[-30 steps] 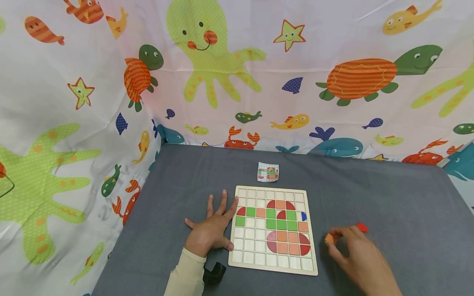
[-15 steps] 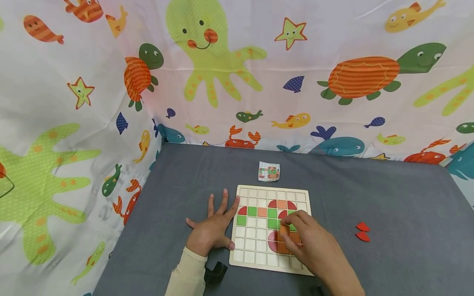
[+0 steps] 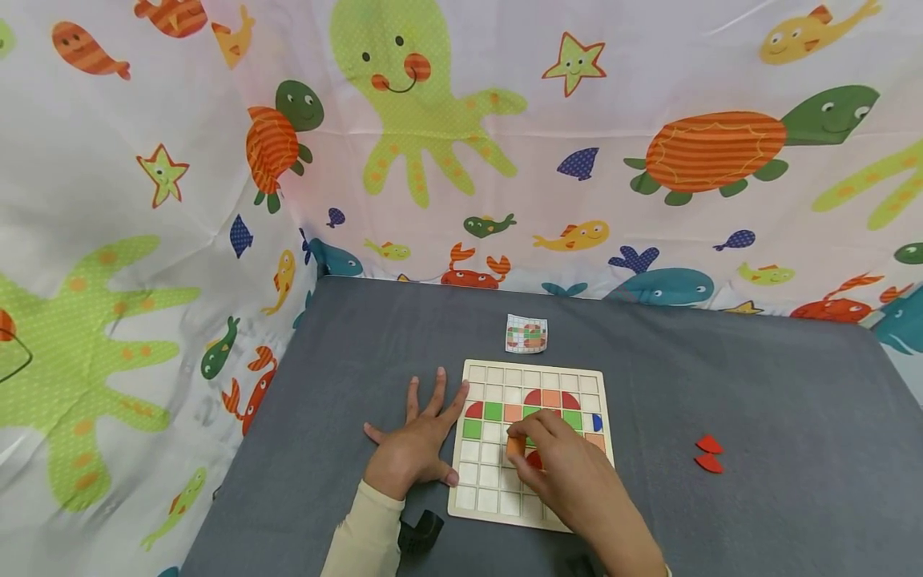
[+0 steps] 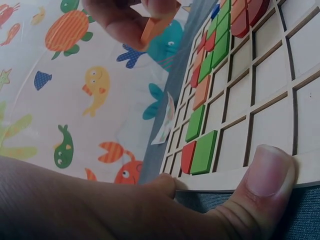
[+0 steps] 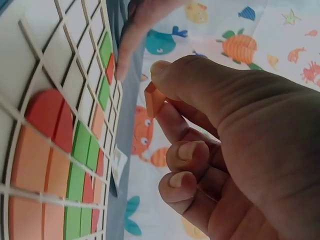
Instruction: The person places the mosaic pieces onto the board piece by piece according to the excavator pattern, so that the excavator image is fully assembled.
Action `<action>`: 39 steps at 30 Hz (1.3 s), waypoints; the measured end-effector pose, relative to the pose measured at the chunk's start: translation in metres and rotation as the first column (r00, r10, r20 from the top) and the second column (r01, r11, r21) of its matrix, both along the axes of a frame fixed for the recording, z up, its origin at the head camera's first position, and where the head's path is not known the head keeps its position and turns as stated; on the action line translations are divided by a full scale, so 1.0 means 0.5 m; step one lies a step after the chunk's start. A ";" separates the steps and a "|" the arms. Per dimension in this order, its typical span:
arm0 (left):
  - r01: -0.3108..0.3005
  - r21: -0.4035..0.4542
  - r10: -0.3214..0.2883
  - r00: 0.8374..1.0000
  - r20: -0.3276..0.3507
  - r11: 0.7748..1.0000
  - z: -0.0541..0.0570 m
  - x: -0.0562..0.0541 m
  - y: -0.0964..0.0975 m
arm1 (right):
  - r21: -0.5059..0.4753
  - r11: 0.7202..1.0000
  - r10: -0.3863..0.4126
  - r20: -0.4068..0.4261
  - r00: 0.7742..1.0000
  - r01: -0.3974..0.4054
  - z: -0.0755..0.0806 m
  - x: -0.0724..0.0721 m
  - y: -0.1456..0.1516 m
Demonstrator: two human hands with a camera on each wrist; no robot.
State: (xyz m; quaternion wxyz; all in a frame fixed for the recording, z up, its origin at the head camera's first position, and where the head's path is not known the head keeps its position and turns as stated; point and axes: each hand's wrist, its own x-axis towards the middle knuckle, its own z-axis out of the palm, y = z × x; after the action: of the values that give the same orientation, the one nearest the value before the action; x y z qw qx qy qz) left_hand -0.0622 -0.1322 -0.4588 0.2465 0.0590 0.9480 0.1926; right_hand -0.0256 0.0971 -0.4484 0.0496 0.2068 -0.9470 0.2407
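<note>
A wooden grid board (image 3: 487, 498) lies on the grey cloth, partly filled with green and orange squares and red quarter-round pieces. My right hand (image 3: 577, 477) is over the board's middle, pinching an orange square tile (image 5: 154, 100) between thumb and forefinger. In the right wrist view the tile is tilted and raised off the grid. My left hand (image 3: 407, 457) is spread flat at the board's left edge, its thumb (image 4: 270, 172) pressing the rim. A green square (image 4: 204, 152) and a red quarter-round (image 4: 188, 157) sit in cells near that edge. The right hand hides several middle cells.
A small printed pattern card (image 3: 526, 334) lies behind the board. Two loose red quarter-round pieces (image 3: 709, 453) are on the cloth to the right. A blue piece (image 3: 596, 422) sits in the board's right column. A sea-animal curtain (image 3: 461, 144) stands behind and left.
My right hand has come from the right of the board to over its middle, carrying the orange tile, and has drifted further left. The left hand stays in place.
</note>
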 end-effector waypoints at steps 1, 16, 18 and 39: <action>0.000 0.000 0.000 1.000 -0.002 1.000 0.000 0.000 0.000 | -0.003 1.000 0.006 0.001 1.000 -0.006 -0.002 -0.001 -0.004; 0.002 0.023 -0.002 1.000 -0.022 1.000 0.000 0.003 -0.005 | 0.007 0.997 0.079 -0.006 0.997 -0.078 -0.025 -0.019 -0.066; 0.004 0.026 -0.003 1.000 -0.023 1.000 -0.004 0.003 -0.006 | 0.022 0.996 0.086 -0.006 0.996 -0.086 -0.029 -0.021 -0.073; -0.003 0.044 0.007 0.996 -0.087 0.999 -0.123 -0.018 -0.026 | 0.120 0.985 0.131 -0.041 0.991 -0.125 -0.066 -0.028 -0.111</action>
State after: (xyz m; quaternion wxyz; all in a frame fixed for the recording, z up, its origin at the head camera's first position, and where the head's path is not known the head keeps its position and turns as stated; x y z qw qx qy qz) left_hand -0.0711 -0.1452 -0.5202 0.2032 0.0704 0.9535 0.2113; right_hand -0.0397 0.0414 -0.4812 0.0449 0.2755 -0.9428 0.1824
